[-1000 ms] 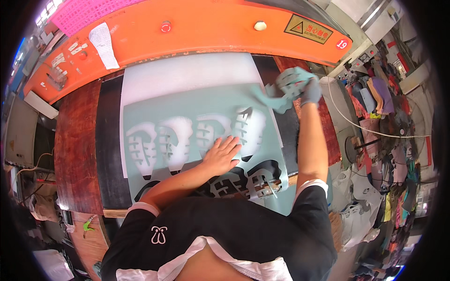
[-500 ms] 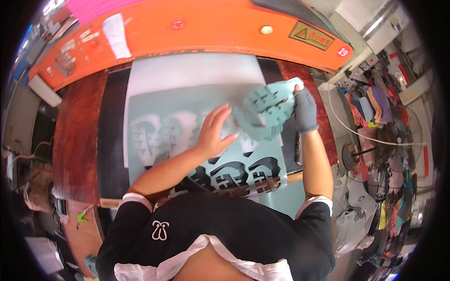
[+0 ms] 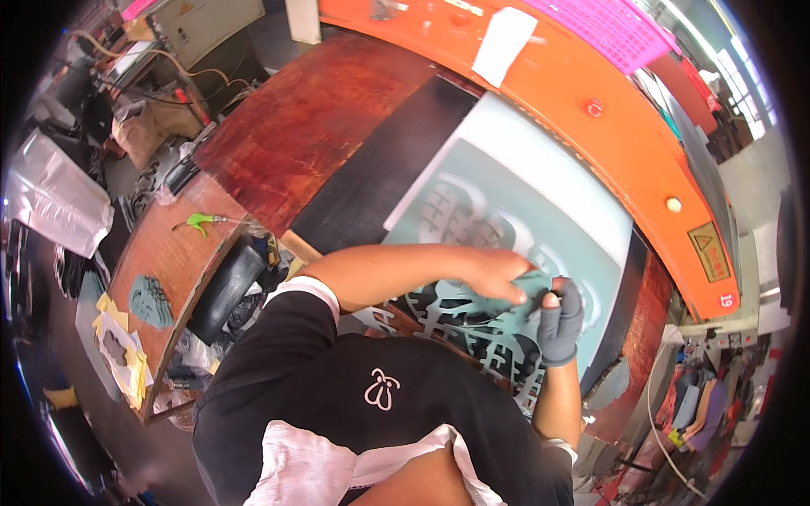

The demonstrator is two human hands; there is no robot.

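Note:
A teal sheet (image 3: 582, 223) with rows of strappy, sole-shaped cut-outs lies on a white board (image 3: 498, 126) over the black worktop. Above its near part, my bare left hand (image 3: 498, 275) has thumb and fingers closing on a teal cut piece (image 3: 533, 285), mostly hidden by the hand. Just right of it, my right hand (image 3: 560, 327), in a grey fingerless glove, has its fingers curled and thumb tip bent in, close to that same piece. What the right fingers hold is hidden.
An orange machine beam (image 3: 557, 93) spans the far side, with a pink basket (image 3: 612, 34) on top. At left, a side table (image 3: 181, 253) bears a stack of teal cut pieces (image 3: 150, 301) and a green-handled tool (image 3: 199, 223). A grey-green flat piece (image 3: 609, 388) sits by the right edge.
My view has swung left, bringing the side table in. The fanned teal cut pieces raised in my right hand no longer show there. My hands have come together low over the sheet.

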